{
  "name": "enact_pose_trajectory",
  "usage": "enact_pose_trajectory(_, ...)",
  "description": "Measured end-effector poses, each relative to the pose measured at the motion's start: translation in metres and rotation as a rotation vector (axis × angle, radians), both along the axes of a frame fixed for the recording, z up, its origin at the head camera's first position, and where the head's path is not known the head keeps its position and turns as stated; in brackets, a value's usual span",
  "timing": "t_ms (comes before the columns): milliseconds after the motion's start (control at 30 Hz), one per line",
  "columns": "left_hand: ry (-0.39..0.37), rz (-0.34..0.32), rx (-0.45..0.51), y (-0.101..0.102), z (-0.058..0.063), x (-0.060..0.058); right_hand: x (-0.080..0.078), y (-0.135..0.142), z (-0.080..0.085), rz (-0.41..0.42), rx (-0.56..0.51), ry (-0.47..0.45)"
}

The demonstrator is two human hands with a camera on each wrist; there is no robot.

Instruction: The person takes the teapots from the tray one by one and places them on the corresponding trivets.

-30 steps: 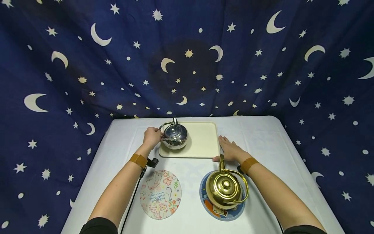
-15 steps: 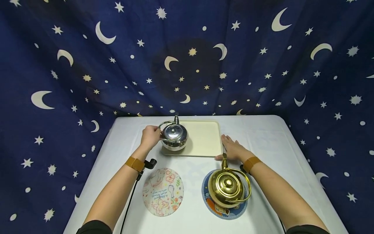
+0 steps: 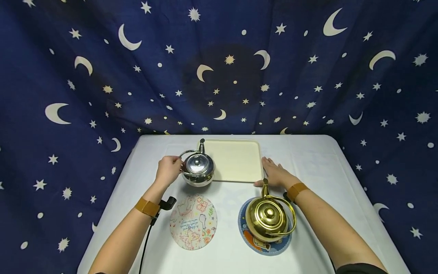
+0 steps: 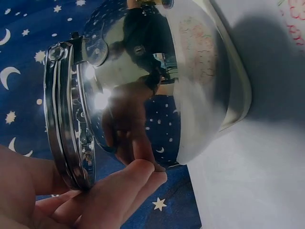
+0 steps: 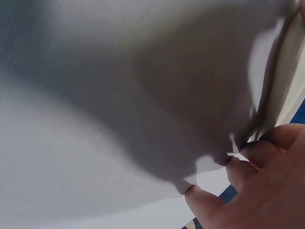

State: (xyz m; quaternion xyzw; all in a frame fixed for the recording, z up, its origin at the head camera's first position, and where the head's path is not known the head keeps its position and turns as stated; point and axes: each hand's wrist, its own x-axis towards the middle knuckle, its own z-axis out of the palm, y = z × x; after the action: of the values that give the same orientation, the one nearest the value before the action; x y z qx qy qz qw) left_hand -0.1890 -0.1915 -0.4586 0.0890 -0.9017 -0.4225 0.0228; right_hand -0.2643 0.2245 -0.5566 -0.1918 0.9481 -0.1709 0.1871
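Note:
My left hand (image 3: pixel 169 170) grips the hooped handle of a shiny silver kettle (image 4: pixel 200 86). In the head view the kettle overlaps the front left corner of a cream tray (image 3: pixel 236 160), its spout pointing toward the back. The left wrist view has my fingers (image 4: pixel 119 186) curled round the handle, close beside the kettle's mirror-like body. My right hand (image 3: pixel 276 176) rests at the tray's right edge, fingers spread on the white cloth. In the right wrist view its fingertips (image 5: pixel 193 191) touch the cloth, right beside the tray's rim (image 5: pixel 281 71).
A gold kettle (image 3: pixel 267 217) stands on a round blue mat (image 3: pixel 244 236), close to my right forearm. Left of it lies a round floral mat (image 3: pixel 193 224). A dark blue curtain (image 3: pixel 232 80) with moons and stars hangs behind the table (image 3: pixel 301 152).
My left hand has drawn the silver kettle leftward and toward me, from over the tray's left part to its front left corner. The right hand stays at the tray's edge.

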Motion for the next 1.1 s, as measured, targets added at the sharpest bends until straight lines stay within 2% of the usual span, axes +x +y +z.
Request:
enact_pose_trajectory(467,0.098,0.005,-0.067,-0.006,-0.003,0.055,0.000,0.002,0.000,0.008,-0.002,-0.007)
enact_pose_trajectory(800,0.047,0.048,0.008,-0.010,-0.020,0.094,0.003,0.002,-0.001,0.009,-0.010,-0.007)
enact_pose_trajectory(1100,0.046,0.061,0.045,-0.008,-0.029,0.119,0.003,0.001,0.002,0.012,-0.010,0.011)
